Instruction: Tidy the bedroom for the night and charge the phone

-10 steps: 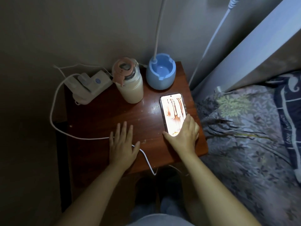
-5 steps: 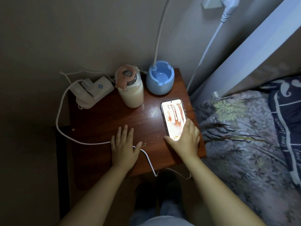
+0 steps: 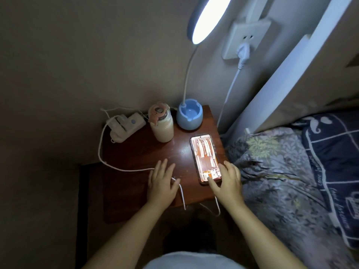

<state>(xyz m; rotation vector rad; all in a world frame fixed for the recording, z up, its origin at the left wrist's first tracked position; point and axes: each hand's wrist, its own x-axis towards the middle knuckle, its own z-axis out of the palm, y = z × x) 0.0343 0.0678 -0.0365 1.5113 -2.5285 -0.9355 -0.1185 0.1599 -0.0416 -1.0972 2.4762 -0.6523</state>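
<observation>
A phone (image 3: 205, 154) with its screen lit lies face up on the right part of the dark wooden nightstand (image 3: 136, 152). My right hand (image 3: 226, 181) rests at the phone's near end, fingers spread, thumb on the screen's lower edge. My left hand (image 3: 162, 183) lies flat and open on the nightstand, on top of a white charging cable (image 3: 120, 167). The cable runs from a white power strip (image 3: 126, 125) at the back left, under my left hand, loops off the front edge and comes back up toward the phone's near end.
A cream bottle with a pink lid (image 3: 161, 125) and a blue lamp base (image 3: 189, 117) stand at the back. The lamp head (image 3: 208, 18) glows overhead. A wall socket (image 3: 246, 39) holds a white plug. The bed with a floral quilt (image 3: 281, 171) adjoins the right side.
The camera has tilted up, bringing the lamp head and wall socket into view. My right hand has slid back a little, uncovering more of the phone. My left hand stays flat on the cable.
</observation>
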